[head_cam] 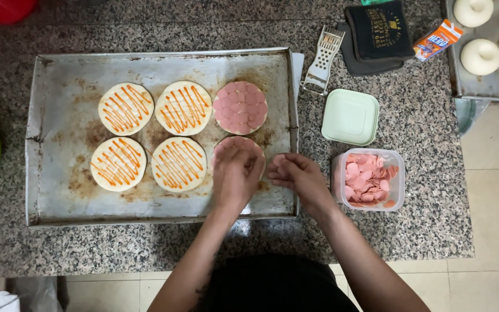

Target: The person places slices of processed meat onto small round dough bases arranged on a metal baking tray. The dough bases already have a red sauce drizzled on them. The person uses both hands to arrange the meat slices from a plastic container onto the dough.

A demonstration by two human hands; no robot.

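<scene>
1. Speckled granite counter (145, 242) fills most of our view, with pale floor tiles at the right and bottom edges.
2. We see a worn metal baking tray (59, 190) lying with its long axis left to right across the counter.
3. On it we count six round dough bases in two rows of three: four striped with orange sauce (126, 108), one fully covered with pink sausage slices (240, 107), and a sixth sliced-topped base (239, 143) at the tray's 4 o'clock corner, mostly hidden by our hand.
4. Our left hand (235, 173) lies on that sixth base, fingers pointing toward 12 o'clock and pressed down on the slices; whether it pinches one we cannot tell.
5. Our right hand (297, 174) hovers over the tray's right rim, just beside the left, fingers curled loosely around a few pink slices.
6. At 3 o'clock from the hands stands one clear plastic tub of sausage slices (368, 180), open.
7. One pale green square lid (350, 117) sits at 12 o'clock from the tub.
8. Farther toward 12 o'clock lie one white slicer tool (323, 58) and one dark folded cloth (376, 34).
9. A second tray (480, 84) at 2 o'clock carries ring-shaped dough pieces; we can count four, some cut off by the frame.
</scene>
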